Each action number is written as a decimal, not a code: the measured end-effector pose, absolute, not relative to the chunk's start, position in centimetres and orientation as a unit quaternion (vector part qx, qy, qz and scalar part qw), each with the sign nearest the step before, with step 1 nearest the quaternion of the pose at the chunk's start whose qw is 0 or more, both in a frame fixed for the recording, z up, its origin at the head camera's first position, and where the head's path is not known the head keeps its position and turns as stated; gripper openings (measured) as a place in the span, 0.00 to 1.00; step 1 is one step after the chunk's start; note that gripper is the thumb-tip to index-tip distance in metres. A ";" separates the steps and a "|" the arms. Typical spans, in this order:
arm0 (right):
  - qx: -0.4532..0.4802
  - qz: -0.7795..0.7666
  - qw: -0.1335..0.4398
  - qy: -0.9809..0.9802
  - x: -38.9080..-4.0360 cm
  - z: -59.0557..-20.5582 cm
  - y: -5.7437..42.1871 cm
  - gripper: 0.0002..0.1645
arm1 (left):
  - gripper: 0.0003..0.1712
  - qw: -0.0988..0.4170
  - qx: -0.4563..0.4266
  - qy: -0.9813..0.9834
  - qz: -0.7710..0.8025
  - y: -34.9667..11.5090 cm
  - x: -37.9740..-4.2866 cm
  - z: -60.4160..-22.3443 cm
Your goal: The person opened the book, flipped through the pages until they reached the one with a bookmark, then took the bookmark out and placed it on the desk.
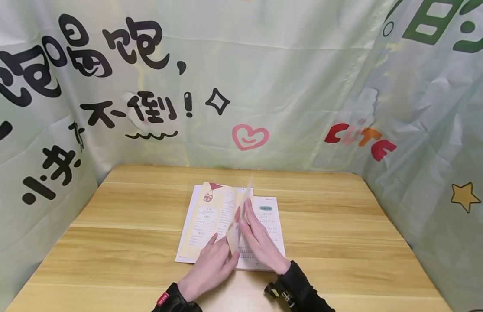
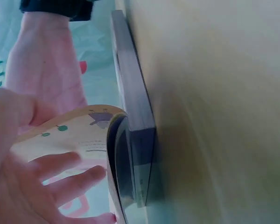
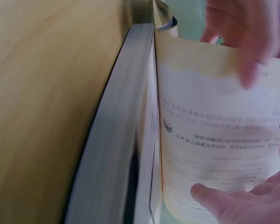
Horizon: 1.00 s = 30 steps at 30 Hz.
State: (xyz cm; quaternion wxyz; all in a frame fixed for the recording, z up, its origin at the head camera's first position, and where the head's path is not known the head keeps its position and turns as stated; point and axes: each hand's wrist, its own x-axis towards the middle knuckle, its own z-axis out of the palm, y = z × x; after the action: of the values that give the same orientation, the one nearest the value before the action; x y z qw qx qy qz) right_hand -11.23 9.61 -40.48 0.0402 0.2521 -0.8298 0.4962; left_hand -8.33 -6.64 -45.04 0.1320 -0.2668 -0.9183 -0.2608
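An open book (image 1: 264,255) with printed pages lies on the table. One leaf (image 1: 246,195) stands nearly upright along its middle. My right hand (image 1: 262,240) rests against the right side of this leaf, fingers straight; its thumb (image 3: 203,192) touches the printed face in the right wrist view. On the left lies a cream page (image 1: 200,221) with a balloon drawing. My left hand (image 1: 212,266) is over its lower part, fingers spread and relaxed, the thumb by the leaf's bottom edge. In the left wrist view, the left fingers (image 2: 74,184) are beside a curved, illustrated page.
The wooden table (image 1: 128,242) extends around the book on all sides. Behind it hangs a pale green printed cloth (image 1: 288,86), with more cloth at both sides. The book's thick page block (image 3: 107,140) shows edge-on in the right wrist view.
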 end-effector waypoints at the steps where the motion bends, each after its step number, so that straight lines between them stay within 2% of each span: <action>1: 0.248 0.503 0.028 -0.828 -11.0 -40.0 9.4 0.32 | 0.28 0.135 -0.260 -0.913 -0.285 -6.6 -8.4 -44.9; 3: 0.249 0.508 0.008 -0.824 -11.3 -40.1 9.3 0.32 | 0.31 0.134 -0.246 -0.896 -0.345 -6.7 -8.5 -44.7; 7: 0.264 0.509 -0.006 -0.819 -11.9 -41.3 9.0 0.31 | 0.47 0.128 -0.197 -0.852 -0.468 -6.9 -8.7 -44.0; 8: 0.267 0.506 -0.006 -0.820 -12.2 -41.8 9.0 0.31 | 0.48 0.129 -0.183 -0.836 -0.501 -7.0 -8.8 -43.9; 13: 0.280 0.476 -0.008 -0.833 -13.1 -44.2 9.0 0.31 | 0.47 0.135 -0.114 -0.780 -0.600 -7.8 -9.2 -43.1; 21: 0.313 0.422 -0.026 -0.850 -13.2 -45.0 9.4 0.32 | 0.47 0.138 -0.069 -0.776 -0.612 -9.4 -9.8 -42.5; 25: 0.324 0.398 -0.036 -0.858 -13.3 -45.0 9.7 0.32 | 0.48 0.160 -0.066 -0.792 -0.585 -9.8 -10.1 -42.4; 30: 0.332 0.371 -0.052 -0.866 -13.4 -44.9 10.0 0.32 | 0.49 0.202 -0.079 -0.853 -0.474 -10.0 -10.0 -42.3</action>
State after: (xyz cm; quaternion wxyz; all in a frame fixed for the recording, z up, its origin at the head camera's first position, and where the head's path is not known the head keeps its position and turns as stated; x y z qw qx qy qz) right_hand -13.43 10.03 -44.88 -0.0516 0.3320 -0.8656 0.3713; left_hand -10.04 -9.97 -42.35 0.2015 -0.0793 -0.8533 -0.4744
